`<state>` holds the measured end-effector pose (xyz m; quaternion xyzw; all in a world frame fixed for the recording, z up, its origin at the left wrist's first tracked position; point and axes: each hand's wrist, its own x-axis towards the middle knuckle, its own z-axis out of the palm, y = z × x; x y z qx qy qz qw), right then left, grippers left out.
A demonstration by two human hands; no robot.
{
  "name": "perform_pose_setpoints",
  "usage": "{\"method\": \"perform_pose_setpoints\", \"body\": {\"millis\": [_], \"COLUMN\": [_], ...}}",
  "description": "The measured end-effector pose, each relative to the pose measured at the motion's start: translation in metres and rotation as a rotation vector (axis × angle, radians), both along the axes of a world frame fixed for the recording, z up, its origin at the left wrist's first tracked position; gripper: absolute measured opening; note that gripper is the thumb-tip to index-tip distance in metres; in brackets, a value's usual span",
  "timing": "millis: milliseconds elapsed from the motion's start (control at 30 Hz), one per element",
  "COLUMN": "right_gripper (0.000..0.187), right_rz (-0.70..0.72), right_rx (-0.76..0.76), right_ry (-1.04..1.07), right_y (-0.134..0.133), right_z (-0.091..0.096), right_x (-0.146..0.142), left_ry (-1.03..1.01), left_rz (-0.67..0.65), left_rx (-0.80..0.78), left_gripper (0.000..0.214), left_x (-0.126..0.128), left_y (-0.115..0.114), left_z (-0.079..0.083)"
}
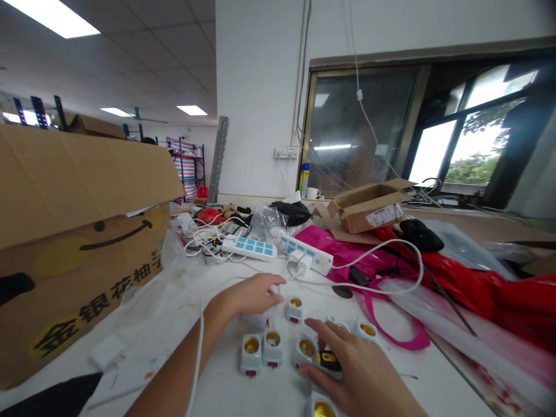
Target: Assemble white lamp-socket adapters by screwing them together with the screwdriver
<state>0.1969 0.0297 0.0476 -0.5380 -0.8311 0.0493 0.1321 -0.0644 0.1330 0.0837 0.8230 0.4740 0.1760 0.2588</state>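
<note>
Several white screw-in lamp sockets with brass-coloured insides stand on the white table [226,376] in front of me. My left hand [252,295] hovers, fingers extended and holding nothing, just left of one socket [294,308]. Another socket [259,320] lies partly hidden under that hand. My right hand [351,365] cups over a yellow-and-black object [329,362], perhaps a tape measure, which is partly hidden by the fingers. Close below it sits a socket [306,347], and a further socket [324,408] is at the bottom edge of the view.
A large printed cardboard box [73,255] stands at the left. Two white power strips [249,249] with blue sockets and tangled white cables lie beyond the hands. Magenta fabric [330,246], red plastic [478,284] and a smaller cardboard box [369,205] fill the right side.
</note>
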Motion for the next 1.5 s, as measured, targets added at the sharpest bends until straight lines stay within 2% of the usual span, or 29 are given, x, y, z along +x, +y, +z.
{"method": "perform_pose_setpoints", "body": {"millis": [167,367,467,667,867,967,1100,1200,1267,1367,1433,1500], "right_gripper": [0.063,0.049,0.042,0.049,0.061,0.068,0.046,0.041,0.041,0.052,0.068,0.075], "right_rz": [0.063,0.084,0.050,-0.003,0.011,0.054,0.138,0.115,0.097,0.074,0.054,0.043], "right_rx": [-0.124,-0.194,-0.189,-0.152,-0.153,-0.164,-0.181,-0.170,-0.165,-0.154,-0.149,-0.157], "right_ry": [-0.034,-0.159,-0.190,-0.237,-0.207,-0.167,-0.121,-0.109,-0.115,-0.127,-0.136,-0.144], "right_y": [0.002,0.018,0.032,0.052,0.060,0.063,0.062,0.060,0.061,0.063,0.064,0.065], "right_z": [0.015,0.044,0.053,0.051,0.043,0.044,0.047,0.048,0.048,0.047,0.045,0.043], "right_x": [-0.002,-0.025,-0.038,-0.050,-0.039,-0.035,-0.037,-0.038,-0.037,-0.034,-0.032,-0.031], "left_ry": [-0.080,-0.074,-0.030,0.054,0.072,0.061,0.017,-0.021,0.078,0.305,0.382,0.431], "left_rz": [0.053,0.114,0.145,0.187,0.185,0.126,-0.092,-0.290,-0.319,-0.187,-0.095,-0.047], "left_rx": [0.118,0.261,0.294,0.291,0.235,0.167,0.039,-0.107,-0.157,-0.116,-0.096,-0.095], "left_gripper": [0.048,0.043,0.041,0.042,0.050,0.053,0.045,0.041,0.040,0.040,0.040,0.040], "left_x": [-0.027,-0.041,-0.047,-0.050,-0.046,-0.042,-0.027,-0.014,-0.009,-0.009,-0.012,-0.015], "left_y": [0.005,0.004,0.003,-0.002,-0.008,-0.016,-0.033,-0.043,-0.044,-0.037,-0.031,-0.025], "left_z": [0.021,0.036,0.040,0.046,0.056,0.064,0.078,0.084,0.082,0.069,0.057,0.046]}}
